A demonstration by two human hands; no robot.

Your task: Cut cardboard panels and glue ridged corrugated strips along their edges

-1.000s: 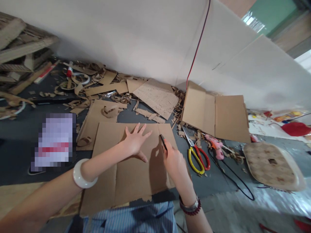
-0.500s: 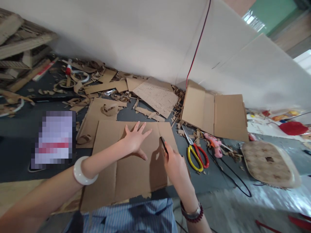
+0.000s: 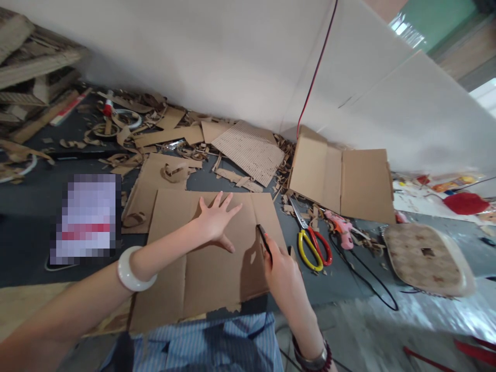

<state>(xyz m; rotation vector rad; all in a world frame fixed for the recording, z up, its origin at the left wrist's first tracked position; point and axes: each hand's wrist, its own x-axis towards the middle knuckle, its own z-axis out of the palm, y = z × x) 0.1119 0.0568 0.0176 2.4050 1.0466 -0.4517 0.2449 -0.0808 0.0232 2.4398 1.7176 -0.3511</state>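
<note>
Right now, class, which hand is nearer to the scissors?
The right hand: it grips a black tool just left of the scissors. The left hand is farther left, spread on the cardboard.

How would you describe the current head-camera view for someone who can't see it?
A person's left hand lies spread on a cardboard sheet while the right hand holds a slim dark tool over it. Scissors and a pink glue gun lie to the right, with cardboard scraps behind.
</note>
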